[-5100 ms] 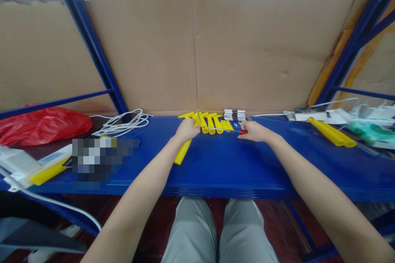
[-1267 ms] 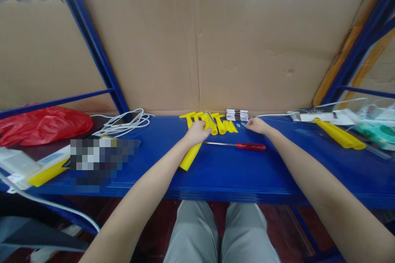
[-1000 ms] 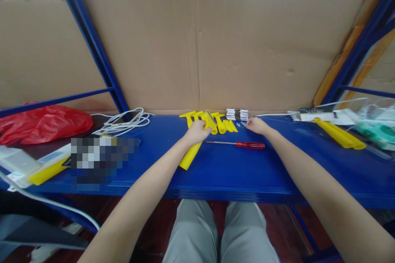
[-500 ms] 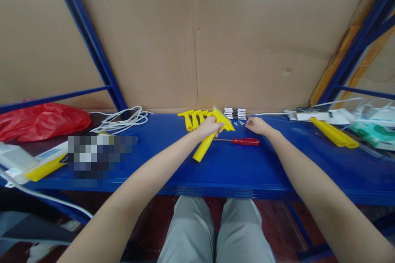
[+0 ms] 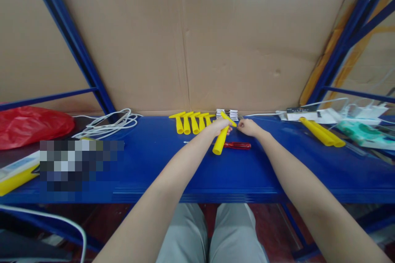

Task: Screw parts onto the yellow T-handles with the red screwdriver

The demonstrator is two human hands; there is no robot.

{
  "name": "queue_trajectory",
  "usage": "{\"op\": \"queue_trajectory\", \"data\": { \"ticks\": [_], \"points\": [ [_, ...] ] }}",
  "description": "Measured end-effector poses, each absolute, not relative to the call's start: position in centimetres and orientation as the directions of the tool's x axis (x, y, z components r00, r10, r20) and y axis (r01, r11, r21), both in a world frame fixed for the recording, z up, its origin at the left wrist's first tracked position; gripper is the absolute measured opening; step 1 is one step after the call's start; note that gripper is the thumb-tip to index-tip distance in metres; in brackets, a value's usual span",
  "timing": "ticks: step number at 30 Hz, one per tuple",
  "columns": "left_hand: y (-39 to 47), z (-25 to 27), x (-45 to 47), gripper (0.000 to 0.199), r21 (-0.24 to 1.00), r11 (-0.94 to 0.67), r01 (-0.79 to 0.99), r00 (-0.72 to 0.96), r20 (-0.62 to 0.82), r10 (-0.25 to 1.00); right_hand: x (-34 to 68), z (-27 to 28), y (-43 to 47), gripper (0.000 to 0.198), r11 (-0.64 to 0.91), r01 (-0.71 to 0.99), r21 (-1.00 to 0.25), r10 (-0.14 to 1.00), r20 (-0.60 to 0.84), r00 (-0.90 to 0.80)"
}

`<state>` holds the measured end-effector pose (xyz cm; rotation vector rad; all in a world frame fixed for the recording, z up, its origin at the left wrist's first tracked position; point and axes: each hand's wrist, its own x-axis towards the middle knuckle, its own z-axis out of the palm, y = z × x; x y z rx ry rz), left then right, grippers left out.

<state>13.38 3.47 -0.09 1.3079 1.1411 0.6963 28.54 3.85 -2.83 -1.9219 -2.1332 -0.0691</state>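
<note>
My left hand (image 5: 218,126) grips a yellow plastic scraper (image 5: 221,141) by its head, the handle pointing toward me over the blue shelf (image 5: 191,168). My right hand (image 5: 247,127) sits just to the right of the scraper's head, fingers pinched together; whether they hold something small I cannot tell. A red-handled screwdriver (image 5: 237,145) lies on the shelf under and between my hands. A row of several yellow scrapers (image 5: 189,121) lies against the cardboard, left of my left hand. A small stack of black-and-white pieces (image 5: 227,113) sits behind my hands.
Brown cardboard (image 5: 197,49) walls the shelf's back. White cables (image 5: 106,122) and a red plastic bag (image 5: 29,125) lie at the left. Two more yellow handles (image 5: 321,132), a white power strip (image 5: 308,114) and green packaging (image 5: 361,137) lie at the right. Blue rack posts (image 5: 70,45) stand on both sides.
The screwdriver left my right hand and now lies on the shelf. My left hand carried the yellow scraper right, next to my right hand, which moved back to the small stack.
</note>
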Motion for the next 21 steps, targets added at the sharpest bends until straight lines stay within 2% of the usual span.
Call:
{"op": "queue_trajectory", "data": {
  "ticks": [10,14,16,18,21],
  "points": [
    [4.1,-0.4,13.0,0.015,0.970,0.217,0.108,0.329,-0.241,0.913,28.3,-2.7,3.6,0.020,0.100,0.982,-0.158,0.976,0.207,-0.066],
    [3.6,0.1,11.9,0.016,0.984,0.143,0.107,0.290,-0.169,0.942,28.2,-2.3,3.5,0.021,0.191,0.955,-0.228,0.968,0.203,-0.145],
    [3.1,0.5,10.9,0.014,0.980,0.060,0.188,0.269,-0.110,0.957,28.3,-2.1,3.4,0.022,0.265,0.916,-0.301,0.958,0.191,-0.214],
    [2.5,1.2,9.5,0.012,0.938,-0.050,0.342,0.295,-0.057,0.954,28.3,-2.0,3.4,0.022,0.314,0.877,-0.364,0.949,0.164,-0.271],
    [1.8,2.2,7.0,0.013,0.736,-0.250,0.629,0.313,0.055,0.948,28.3,-1.8,3.4,0.024,0.329,0.852,-0.407,0.944,0.110,-0.311]
  ]
}}
